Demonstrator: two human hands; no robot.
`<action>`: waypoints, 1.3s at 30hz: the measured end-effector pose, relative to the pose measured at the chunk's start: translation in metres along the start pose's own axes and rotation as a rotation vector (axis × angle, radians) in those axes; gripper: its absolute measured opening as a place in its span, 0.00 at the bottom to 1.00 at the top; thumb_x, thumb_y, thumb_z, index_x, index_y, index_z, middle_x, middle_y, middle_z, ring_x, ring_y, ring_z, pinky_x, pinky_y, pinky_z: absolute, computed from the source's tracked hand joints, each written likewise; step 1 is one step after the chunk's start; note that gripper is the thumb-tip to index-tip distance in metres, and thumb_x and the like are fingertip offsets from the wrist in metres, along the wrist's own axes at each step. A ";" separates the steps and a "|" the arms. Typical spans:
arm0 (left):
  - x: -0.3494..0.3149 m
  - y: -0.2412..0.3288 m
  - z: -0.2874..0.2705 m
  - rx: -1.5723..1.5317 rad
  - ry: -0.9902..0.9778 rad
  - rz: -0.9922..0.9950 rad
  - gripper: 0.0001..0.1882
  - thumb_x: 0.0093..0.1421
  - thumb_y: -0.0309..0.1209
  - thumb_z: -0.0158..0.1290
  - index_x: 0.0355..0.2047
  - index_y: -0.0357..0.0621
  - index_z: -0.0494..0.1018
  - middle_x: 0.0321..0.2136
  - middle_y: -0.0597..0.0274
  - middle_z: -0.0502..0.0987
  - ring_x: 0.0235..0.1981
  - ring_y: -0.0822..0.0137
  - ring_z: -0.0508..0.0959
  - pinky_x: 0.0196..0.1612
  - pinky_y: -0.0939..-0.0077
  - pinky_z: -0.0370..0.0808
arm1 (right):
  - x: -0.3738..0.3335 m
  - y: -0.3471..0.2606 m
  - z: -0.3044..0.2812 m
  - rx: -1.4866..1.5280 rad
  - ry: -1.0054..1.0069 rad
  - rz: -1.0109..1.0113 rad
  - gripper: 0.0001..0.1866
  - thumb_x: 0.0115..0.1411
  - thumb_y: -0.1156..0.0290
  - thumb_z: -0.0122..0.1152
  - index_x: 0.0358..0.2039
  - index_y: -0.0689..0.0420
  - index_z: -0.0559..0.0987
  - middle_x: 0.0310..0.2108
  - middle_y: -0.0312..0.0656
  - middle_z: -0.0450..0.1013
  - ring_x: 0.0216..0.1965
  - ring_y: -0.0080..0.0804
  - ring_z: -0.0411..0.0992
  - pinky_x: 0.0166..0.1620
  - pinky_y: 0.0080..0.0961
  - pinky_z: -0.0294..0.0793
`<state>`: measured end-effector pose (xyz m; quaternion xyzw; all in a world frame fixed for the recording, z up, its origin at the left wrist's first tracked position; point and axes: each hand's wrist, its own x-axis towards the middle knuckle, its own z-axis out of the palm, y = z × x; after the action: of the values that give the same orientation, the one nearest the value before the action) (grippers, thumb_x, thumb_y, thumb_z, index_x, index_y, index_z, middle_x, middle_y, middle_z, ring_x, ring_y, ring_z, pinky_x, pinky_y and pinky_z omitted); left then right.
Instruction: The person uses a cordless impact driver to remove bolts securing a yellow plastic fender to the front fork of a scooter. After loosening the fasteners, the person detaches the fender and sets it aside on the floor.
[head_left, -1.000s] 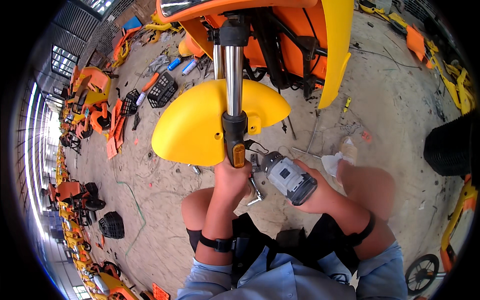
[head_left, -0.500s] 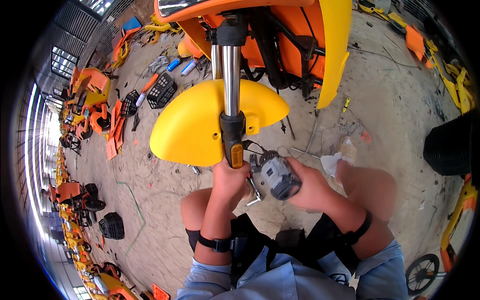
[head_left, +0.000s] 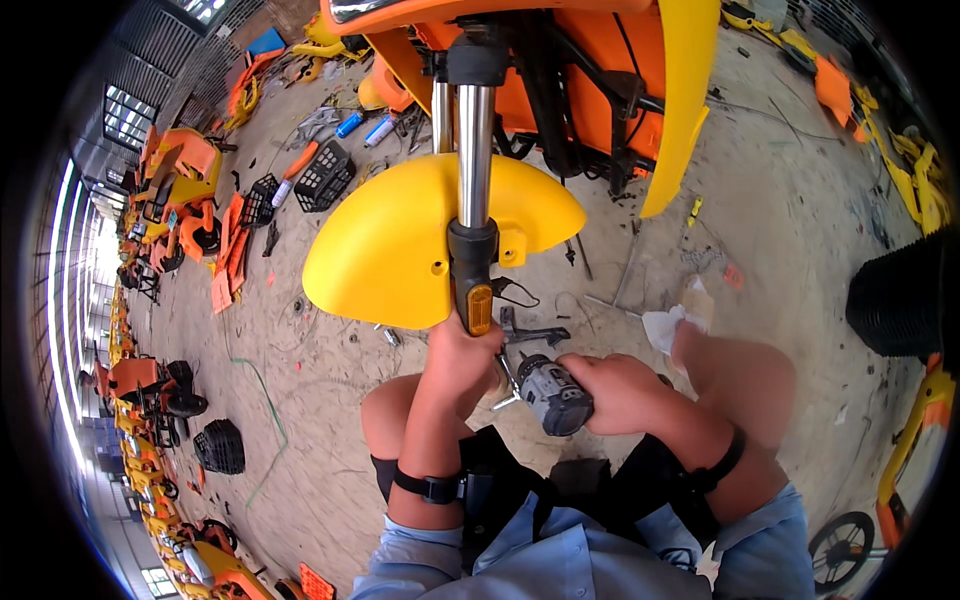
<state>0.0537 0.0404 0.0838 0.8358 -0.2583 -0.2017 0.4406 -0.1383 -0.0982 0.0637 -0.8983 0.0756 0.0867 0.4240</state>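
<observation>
My left hand (head_left: pixel 464 352) is closed around the lower end of a scooter's front fork leg (head_left: pixel 474 255), just beneath its amber reflector (head_left: pixel 479 309). A yellow front mudguard (head_left: pixel 375 245) sits against the fork, with a screw hole showing beside the leg. In my right hand (head_left: pixel 622 393) is a grey cordless power drill (head_left: pixel 556 397), low in front of my knees and apart from the fork. Its handle is hidden by my fingers. A chrome ratchet wrench (head_left: pixel 508 400) shows partly between the left hand and the drill; whether the hand touches it I cannot tell.
Above the fork hangs the scooter's orange and yellow front body (head_left: pixel 590 85). On the floor lie a black bracket (head_left: pixel 535 333), a T-handle tool (head_left: pixel 622 290), a yellow screwdriver (head_left: pixel 694 210) and black baskets (head_left: pixel 324 177). Stacked black baskets (head_left: pixel 900 295) stand at right.
My right hand has drawn the drill down and nearer to me, away from the fork's lower end. The fork and mudguard have shifted slightly right, with my left hand still gripping.
</observation>
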 end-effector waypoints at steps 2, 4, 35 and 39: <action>-0.001 0.014 -0.004 -0.001 -0.057 -0.109 0.15 0.53 0.21 0.56 0.41 0.32 0.72 0.27 0.57 0.75 0.29 0.67 0.76 0.34 0.69 0.76 | 0.005 0.003 0.002 -0.113 -0.051 -0.016 0.31 0.44 0.73 0.64 0.52 0.54 0.69 0.42 0.50 0.78 0.39 0.56 0.77 0.42 0.47 0.75; 0.000 0.009 -0.003 0.010 -0.033 -0.073 0.14 0.52 0.21 0.57 0.41 0.32 0.72 0.27 0.57 0.75 0.29 0.66 0.77 0.34 0.69 0.76 | 0.009 -0.002 -0.004 -0.119 0.090 -0.008 0.31 0.45 0.72 0.64 0.52 0.54 0.69 0.41 0.50 0.78 0.41 0.55 0.77 0.45 0.46 0.75; -0.004 0.016 -0.003 -0.010 -0.023 -0.145 0.22 0.55 0.26 0.59 0.49 0.35 0.67 0.27 0.61 0.73 0.27 0.70 0.72 0.33 0.72 0.73 | 0.012 -0.004 -0.004 -0.091 0.256 0.145 0.37 0.45 0.69 0.68 0.57 0.53 0.65 0.45 0.52 0.76 0.41 0.58 0.75 0.48 0.46 0.73; -0.009 0.029 -0.002 -0.038 -0.010 -0.198 0.22 0.55 0.25 0.59 0.49 0.35 0.67 0.27 0.60 0.73 0.27 0.70 0.72 0.32 0.72 0.73 | 0.011 -0.007 0.004 -0.055 0.308 0.050 0.36 0.46 0.68 0.68 0.57 0.53 0.66 0.43 0.52 0.77 0.40 0.57 0.76 0.47 0.45 0.74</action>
<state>0.0409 0.0332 0.1103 0.8477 -0.1729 -0.2532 0.4330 -0.1269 -0.0908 0.0642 -0.9102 0.1597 -0.0396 0.3802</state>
